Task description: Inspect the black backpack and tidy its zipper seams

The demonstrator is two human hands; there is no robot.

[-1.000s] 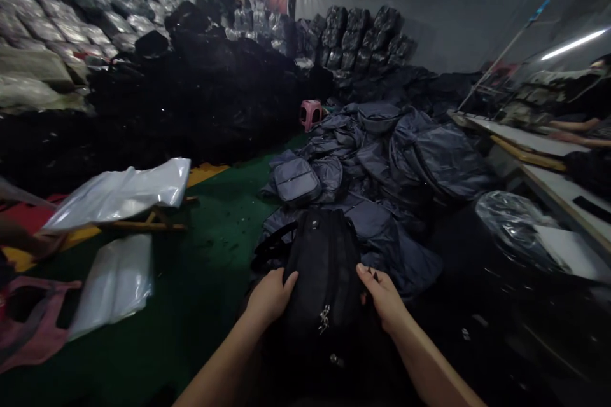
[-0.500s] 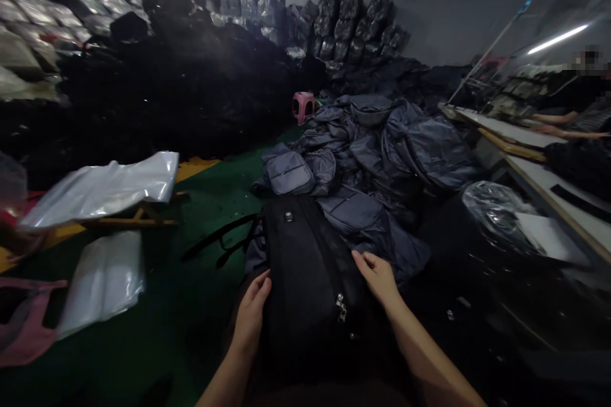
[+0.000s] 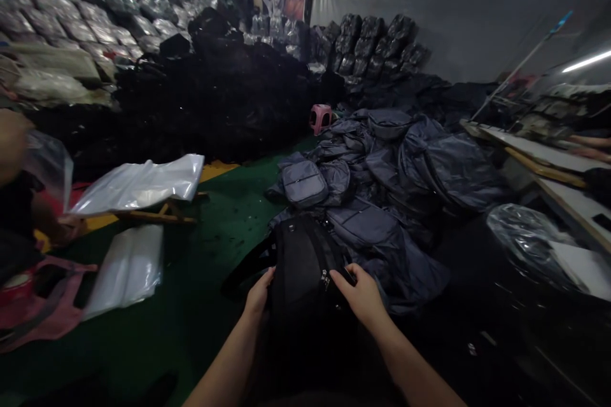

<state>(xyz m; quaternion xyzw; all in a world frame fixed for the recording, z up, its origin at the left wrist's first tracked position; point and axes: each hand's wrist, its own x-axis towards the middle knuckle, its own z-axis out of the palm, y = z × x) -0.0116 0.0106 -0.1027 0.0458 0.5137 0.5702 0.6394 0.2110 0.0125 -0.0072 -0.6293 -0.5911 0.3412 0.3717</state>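
Directly in front of me is a black backpack [image 3: 301, 261], its upper end pointing away and its lower part lost in shadow. My left hand [image 3: 259, 291] grips its left side, thumb on top and the other fingers mostly hidden behind the edge. On the right side, my right hand [image 3: 361, 296] is closed on the backpack's edge, thumb near the silver zipper pulls [image 3: 325, 277]. A black strap [image 3: 245, 267] loops out to the left. Just beyond lie grey-blue bags [image 3: 367, 229] in a heap.
Clear plastic sheets [image 3: 143, 186] lie on a low wooden stand [image 3: 167, 212], with more plastic bags [image 3: 128, 267] on the green floor. Another person's arm [image 3: 52, 222] is at far left near a pink stool [image 3: 57, 305]. A long table [image 3: 563, 184] runs along the right.
My view has swung left. The backpack's top has tilted, and my right hand has moved closer to the zipper pulls. My left hand keeps its hold on the side.
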